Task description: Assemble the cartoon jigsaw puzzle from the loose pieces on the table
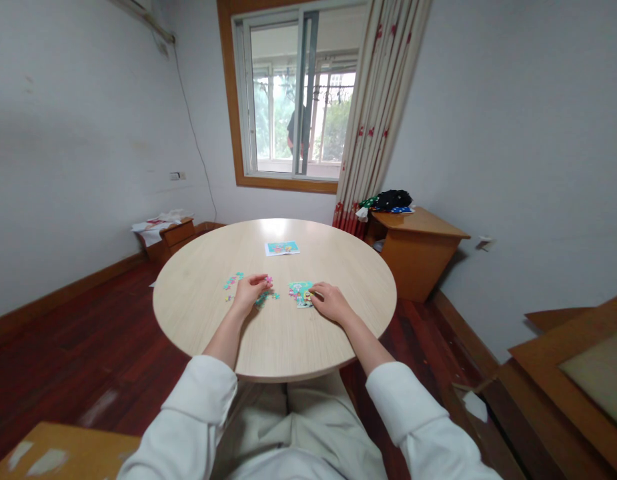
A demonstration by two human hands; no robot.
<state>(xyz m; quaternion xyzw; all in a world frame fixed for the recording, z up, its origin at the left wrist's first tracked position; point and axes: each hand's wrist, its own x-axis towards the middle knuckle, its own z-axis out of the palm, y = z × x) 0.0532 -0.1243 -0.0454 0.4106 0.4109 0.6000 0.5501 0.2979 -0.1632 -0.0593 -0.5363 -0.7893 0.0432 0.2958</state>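
Observation:
I sit at a round pale wooden table (288, 347). My left hand (249, 292) rests among several loose teal and pink puzzle pieces (233, 281), its fingers curled over a small piece near its fingertips. My right hand (329, 301) lies beside a partly assembled puzzle patch (300, 292), fingertips pressed on its right edge. Farther back on the table lies a small picture card (282, 248) with the same colours.
A wooden cabinet (418, 250) with dark cloth on top stands to the right of the table, by the curtain (383, 113). A low wooden box (171, 237) with papers sits at the left wall. Wooden furniture (578, 373) lies at the right.

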